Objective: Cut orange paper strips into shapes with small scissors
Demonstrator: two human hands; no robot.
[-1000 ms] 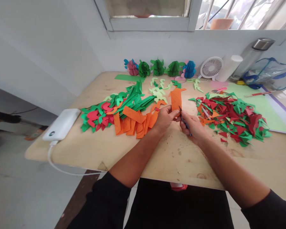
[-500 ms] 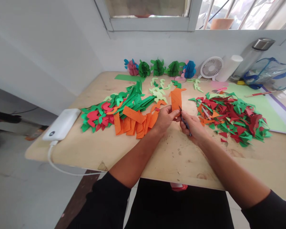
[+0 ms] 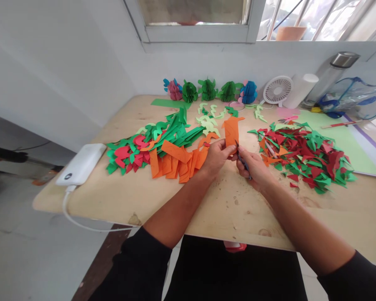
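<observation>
My left hand (image 3: 219,156) pinches the lower end of an orange paper strip (image 3: 231,131), which stands up from the fingers. My right hand (image 3: 253,165) is closed round a small pair of scissors (image 3: 244,161), and their blades meet the strip's lower right edge. Left of my left hand lie several orange paper pieces (image 3: 175,165), partly overlapping. Behind them is a heap of folded green paper pieces (image 3: 178,129), with red cut shapes (image 3: 123,154) at its left. Fingers hide the bottom of the strip and part of the scissors' handles.
Red and green paper scraps (image 3: 313,154) are piled on the right. Along the wall stand several paper honeycomb figures (image 3: 207,89), a white fan (image 3: 278,90) and a glass bottle (image 3: 327,79). A white power bank (image 3: 81,164) with a cable sits at the table's left edge.
The camera view has shifted very slightly. Both hands, the orange strip and the scissors keep almost the same position.
</observation>
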